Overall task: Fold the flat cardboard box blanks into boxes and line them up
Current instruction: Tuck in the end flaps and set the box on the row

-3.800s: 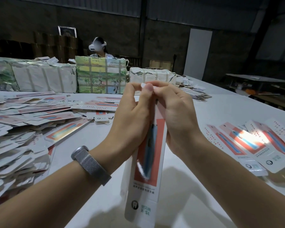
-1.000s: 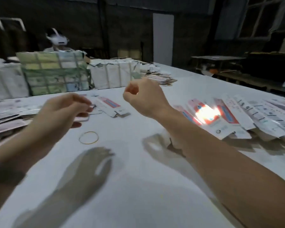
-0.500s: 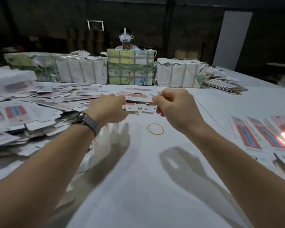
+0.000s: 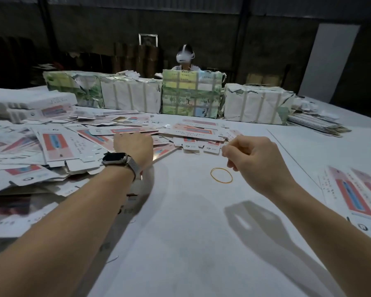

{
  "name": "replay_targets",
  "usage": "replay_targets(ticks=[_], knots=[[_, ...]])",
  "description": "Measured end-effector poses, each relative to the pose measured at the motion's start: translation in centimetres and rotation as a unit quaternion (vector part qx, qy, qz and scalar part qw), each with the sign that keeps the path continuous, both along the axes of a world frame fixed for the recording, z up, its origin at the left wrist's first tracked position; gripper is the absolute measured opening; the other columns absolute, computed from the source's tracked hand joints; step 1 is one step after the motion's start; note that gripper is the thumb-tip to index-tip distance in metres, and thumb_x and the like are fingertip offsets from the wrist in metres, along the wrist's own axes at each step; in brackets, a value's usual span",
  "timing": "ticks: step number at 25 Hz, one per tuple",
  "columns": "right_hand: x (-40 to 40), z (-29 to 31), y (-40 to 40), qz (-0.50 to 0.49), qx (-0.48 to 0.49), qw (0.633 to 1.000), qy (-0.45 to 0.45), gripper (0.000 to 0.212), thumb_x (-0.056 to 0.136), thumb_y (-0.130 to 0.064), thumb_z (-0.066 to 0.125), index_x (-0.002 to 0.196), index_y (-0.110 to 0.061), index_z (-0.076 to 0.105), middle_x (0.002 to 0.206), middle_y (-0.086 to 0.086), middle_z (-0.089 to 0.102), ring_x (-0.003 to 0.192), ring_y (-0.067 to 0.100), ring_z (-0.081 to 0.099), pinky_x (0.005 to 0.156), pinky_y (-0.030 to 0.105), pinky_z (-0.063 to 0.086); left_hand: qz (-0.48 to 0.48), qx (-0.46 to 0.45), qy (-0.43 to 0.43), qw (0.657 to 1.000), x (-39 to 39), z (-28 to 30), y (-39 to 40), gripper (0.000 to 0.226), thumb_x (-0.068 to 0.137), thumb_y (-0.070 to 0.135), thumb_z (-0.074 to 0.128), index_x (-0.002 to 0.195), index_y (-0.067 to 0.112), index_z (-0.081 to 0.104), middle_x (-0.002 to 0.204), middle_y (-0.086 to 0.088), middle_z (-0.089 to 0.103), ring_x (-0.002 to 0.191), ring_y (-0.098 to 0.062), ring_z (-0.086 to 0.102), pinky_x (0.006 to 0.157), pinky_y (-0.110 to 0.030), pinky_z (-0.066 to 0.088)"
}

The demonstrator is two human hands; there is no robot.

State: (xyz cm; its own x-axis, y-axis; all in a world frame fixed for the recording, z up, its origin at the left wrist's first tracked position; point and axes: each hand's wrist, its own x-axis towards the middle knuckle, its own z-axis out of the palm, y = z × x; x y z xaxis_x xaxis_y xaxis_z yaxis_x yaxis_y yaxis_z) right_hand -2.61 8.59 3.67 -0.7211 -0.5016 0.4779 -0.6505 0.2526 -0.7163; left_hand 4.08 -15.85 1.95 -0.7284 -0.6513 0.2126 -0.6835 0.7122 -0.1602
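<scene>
A loose heap of flat box blanks (image 4: 58, 144), white with red and blue print, covers the table's left side and spreads to the middle (image 4: 198, 130). My left hand (image 4: 133, 146), with a watch on its wrist, reaches onto the near edge of that heap. Its fingers are hidden behind the back of the hand, so any hold on a blank is unseen. My right hand (image 4: 253, 159) hovers above the table with fingers curled and thumb against forefinger, holding nothing. Folded boxes (image 4: 353, 194) lie in a row at the right edge.
A yellow rubber band (image 4: 221, 175) lies on the white table (image 4: 191, 232) between my hands. Wrapped bundles (image 4: 191, 95) form a wall at the back, with a person in a headset (image 4: 185, 57) behind them. Another stack of blanks (image 4: 315, 123) sits far right.
The folded box I held earlier is out of my hands. My view has swung back left from the row of boxes. My left hand has moved forward onto the heap of blanks.
</scene>
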Motion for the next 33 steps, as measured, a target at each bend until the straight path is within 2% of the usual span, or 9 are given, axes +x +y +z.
replay_targets(ticks=[3, 8, 10, 13, 15, 18, 23, 29, 33], knots=[[-0.5, 0.1, 0.7, -0.012, -0.014, 1.000, 0.003, 0.024, 0.087, -0.021, 0.064, 0.063, -0.020, 0.068, 0.058, -0.004, 0.067, 0.064, 0.012, 0.061, 0.072, 0.039, 0.054, -0.012, -0.026, 0.045, 0.999, 0.7, 2.9, 1.9, 0.018, 0.085, -0.001, 0.050, 0.084, 0.017, 0.053, 0.075, -0.001, 0.047, 0.089, -0.031, 0.058, 0.090, -0.039, 0.036], [-1.0, 1.0, 1.5, -0.002, -0.054, 0.998, 0.016, 0.008, 0.086, -0.024, 0.071, 0.088, -0.031, 0.068, 0.076, -0.011, 0.068, 0.073, 0.003, 0.061, 0.067, 0.026, 0.047, -0.162, -0.060, 0.269, 0.947, 2.1, 8.5, 6.8, 0.035, 0.092, 0.003, 0.057, 0.117, 0.025, 0.070, 0.096, -0.007, 0.070, 0.089, -0.034, 0.064, 0.078, -0.038, 0.045], [-0.9, 1.4, 1.8, 0.017, -0.046, 0.997, 0.064, 0.042, 0.084, -0.033, 0.076, 0.120, -0.040, 0.056, 0.105, -0.016, 0.063, 0.099, 0.002, 0.058, 0.079, 0.023, 0.045, -0.289, -0.025, 0.399, 0.870, 2.9, 10.6, 9.1, 0.028, 0.094, 0.011, 0.060, 0.116, 0.027, 0.071, 0.104, -0.005, 0.073, 0.092, -0.031, 0.068, 0.076, -0.040, 0.057], [0.5, 2.0, 1.7, 0.081, -0.035, 0.991, 0.105, 0.082, 0.077, -0.052, 0.074, 0.144, -0.049, 0.027, 0.125, -0.025, 0.055, 0.121, -0.004, 0.049, 0.093, 0.020, 0.043, -0.410, 0.122, 0.513, 0.744, 3.6, 12.0, 11.5, 0.021, 0.090, 0.012, 0.065, 0.107, 0.020, 0.074, 0.096, 0.010, 0.072, 0.084, -0.009, 0.070, 0.069, -0.022, 0.057], [1.0, 2.0, 1.5, 0.128, -0.059, 0.986, 0.094, 0.076, 0.083, -0.041, 0.073, 0.141, -0.047, 0.026, 0.112, -0.034, 0.060, 0.111, -0.012, 0.055, 0.081, 0.010, 0.050, -0.427, 0.266, 0.551, 0.666, 3.5, 11.5, 12.2, 0.017, 0.091, 0.011, 0.066, 0.105, 0.018, 0.073, 0.094, 0.011, 0.071, 0.084, -0.004, 0.069, 0.068, -0.019, 0.056], [1.6, 2.5, 1.3, 0.179, -0.139, 0.974, 0.018, 0.057, 0.091, -0.007, 0.062, 0.135, -0.036, 0.039, 0.104, -0.010, 0.072, 0.097, 0.008, 0.070, 0.072, 0.022, 0.059, -0.406, 0.473, 0.551, 0.555, 2.3, 9.5, 12.7, 0.017, 0.100, 0.021, 0.060, 0.116, 0.018, 0.065, 0.100, 0.002, 0.069, 0.086, -0.010, 0.068, 0.074, -0.030, 0.058], [1.6, 2.0, 1.6, 0.168, -0.246, 0.948, -0.110, 0.052, 0.092, -0.019, 0.055, 0.127, -0.054, 0.040, 0.106, -0.001, 0.072, 0.094, 0.019, 0.072, 0.070, 0.032, 0.060, -0.422, 0.725, 0.400, 0.369, 0.1, 5.3, 13.5, 0.046, 0.107, 0.033, 0.037, 0.151, 0.044, 0.033, 0.137, -0.014, 0.062, 0.113, -0.035, 0.068, 0.084, -0.049, 0.059], [0.4, 1.2, 1.6, -0.054, -0.116, 0.989, 0.075, 0.053, 0.088, -0.044, 0.052, 0.140, -0.037, 0.046, 0.117, -0.011, 0.044, 0.112, 0.005, 0.053, 0.090, 0.033, 0.055, -0.373, 0.790, 0.336, 0.353, -0.5, 3.2, 15.5, 0.052, 0.105, 0.051, 0.030, 0.109, 0.032, 0.078, 0.109, -0.007, 0.076, 0.096, -0.021, 0.074, 0.077, -0.036, 0.061], [0.6, 1.9, 1.8, 0.062, -0.214, 0.974, -0.031, 0.045, 0.090, -0.044, 0.053, 0.131, -0.028, 0.061, 0.112, -0.008, 0.051, 0.095, 0.000, 0.061, 0.061, 0.021, 0.056, -0.334, 0.730, 0.355, 0.479, -0.8, 3.3, 15.4, 0.068, 0.097, 0.072, 0.020, 0.123, 0.033, 0.069, 0.106, -0.007, 0.075, 0.075, -0.013, 0.067, 0.062, -0.026, 0.052]])
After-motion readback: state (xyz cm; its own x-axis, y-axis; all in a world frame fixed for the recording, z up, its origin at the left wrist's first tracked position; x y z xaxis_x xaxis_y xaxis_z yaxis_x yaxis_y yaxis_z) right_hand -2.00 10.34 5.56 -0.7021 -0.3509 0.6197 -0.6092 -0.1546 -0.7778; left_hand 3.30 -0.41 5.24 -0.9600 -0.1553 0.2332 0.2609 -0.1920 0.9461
